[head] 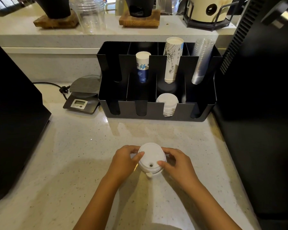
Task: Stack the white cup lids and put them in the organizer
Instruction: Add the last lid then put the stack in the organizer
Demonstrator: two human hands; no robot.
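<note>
A stack of white cup lids (150, 157) sits on the pale counter near me, its top lid showing a small drink hole. My left hand (125, 161) grips the stack's left side and my right hand (177, 165) grips its right side, fingers curled on the rim. Behind it stands the black organizer (121, 110) with several slots. Its front row holds another stack of white lids (167, 102) in the third slot from the left; the other front slots look dark.
The organizer's back row holds blue-patterned paper cups (142, 67), white printed paper cups (172, 58) and clear plastic cups (201, 60). A small digital scale (83, 97) sits left of it. Black machines flank the counter at the left (12, 122) and right (259, 97).
</note>
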